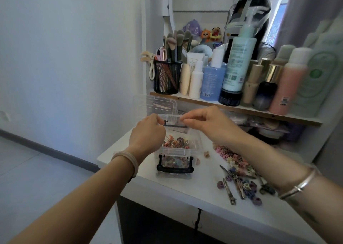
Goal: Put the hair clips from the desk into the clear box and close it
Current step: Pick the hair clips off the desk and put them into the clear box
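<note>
The left hand (146, 132) hides its fingertips behind its own knuckles; whether the thin dark strip (175, 126) between it and the right hand (207, 125) is a clip cannot be told; the right forearm (259, 156) covers part of the hair clips (239, 171) on the surface (167, 188); the clear box (178, 151) shows only a blur of contents; the rightmost bottles (323, 73) are blurred and cut off.

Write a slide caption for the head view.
Left hand and right hand pinch a thin black bar over the open clear box; hair clips lie on the desk.
</note>
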A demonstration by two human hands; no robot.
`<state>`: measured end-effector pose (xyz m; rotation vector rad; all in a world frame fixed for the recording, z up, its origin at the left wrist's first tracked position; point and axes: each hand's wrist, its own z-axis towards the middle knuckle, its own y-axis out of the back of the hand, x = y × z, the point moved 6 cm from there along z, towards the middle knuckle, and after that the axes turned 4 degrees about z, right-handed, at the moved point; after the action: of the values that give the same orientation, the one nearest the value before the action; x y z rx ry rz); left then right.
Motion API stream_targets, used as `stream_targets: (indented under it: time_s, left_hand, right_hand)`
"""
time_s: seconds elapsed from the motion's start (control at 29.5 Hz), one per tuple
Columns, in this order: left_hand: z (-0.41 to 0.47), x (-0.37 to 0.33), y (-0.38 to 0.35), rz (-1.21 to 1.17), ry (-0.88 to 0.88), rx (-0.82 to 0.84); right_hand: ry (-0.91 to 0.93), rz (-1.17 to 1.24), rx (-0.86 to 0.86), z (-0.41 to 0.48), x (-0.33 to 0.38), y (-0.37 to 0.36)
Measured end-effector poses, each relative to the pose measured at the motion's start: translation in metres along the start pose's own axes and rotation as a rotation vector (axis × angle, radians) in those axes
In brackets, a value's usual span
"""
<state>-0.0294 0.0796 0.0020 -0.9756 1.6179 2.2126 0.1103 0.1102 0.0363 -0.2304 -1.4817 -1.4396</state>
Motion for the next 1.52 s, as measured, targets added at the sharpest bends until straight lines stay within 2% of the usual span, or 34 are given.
stream_targets:
  time_s: [0.07, 0.1, 0.14, 0.24, 0.3, 0.41, 0.54, 0.68, 0.78, 0.88, 0.95, 1.05, 1.12, 1.25, 1.39, 1.52]
  left_hand:
    - [-0.001, 0.001, 0.0, 0.002, 0.008, 0.008]
    - [-0.002, 0.002, 0.0, 0.005, 0.01, 0.012]
    - [-0.003, 0.002, 0.001, 0.008, 0.01, 0.016]
    - [-0.004, 0.002, 0.003, 0.017, 0.007, 0.028]
    - [-0.003, 0.002, 0.005, 0.018, 0.005, 0.027]
    - [-0.003, 0.005, 0.007, 0.013, 0.009, 0.018]
    - [-0.006, 0.007, 0.008, 0.015, 0.018, 0.018]
    - [-0.008, 0.005, 0.009, 0.03, 0.009, 0.023]
    - [-0.011, 0.001, 0.005, 0.02, -0.015, 0.037]
    - [-0.012, 0.0, 0.003, 0.011, -0.021, 0.036]
    - [-0.011, 0.0, 0.003, 0.01, -0.014, 0.026]
    - [-0.011, 0.0, 0.002, 0.014, -0.002, 0.02]
    - [-0.012, -0.003, -0.001, 0.014, 0.001, 0.021]
    - [-0.013, -0.007, -0.004, 0.01, -0.005, 0.026]
    - [-0.013, -0.008, -0.005, 0.008, -0.01, 0.029]
    - [-0.013, -0.009, -0.005, 0.01, -0.015, 0.031]
  right_hand:
    - [-0.023, -0.044, -0.18, 0.001, -0.01, 0.015]
    - [-0.062, -0.122, -0.211, 0.0, -0.018, 0.017]
    - [-0.12, -0.218, -0.145, -0.001, -0.029, 0.014]
    - [-0.3, -0.466, 0.283, -0.013, -0.065, -0.016]
    - [-0.297, -0.495, 0.395, -0.017, -0.071, -0.029]
    - [-0.22, -0.495, 0.3, -0.012, -0.065, -0.034]
    - [-0.204, -0.465, 0.195, -0.009, -0.062, -0.027]
    - [-0.06, -0.054, -0.122, -0.001, -0.022, 0.014]
    - [0.044, 0.062, -0.082, 0.004, 0.001, 0.023]
    - [0.004, 0.057, -0.134, 0.0, -0.008, 0.038]
    - [-0.109, -0.079, -0.049, -0.01, -0.024, 0.04]
    - [-0.263, -0.492, 0.301, -0.036, -0.054, 0.022]
    - [-0.278, -0.649, 0.405, -0.05, -0.063, 0.012]
    - [-0.276, -0.674, 0.404, -0.057, -0.064, 0.001]
    - [-0.167, -0.652, 0.28, -0.054, -0.052, 0.004]
    - [-0.144, -0.656, 0.4, -0.062, -0.049, -0.009]
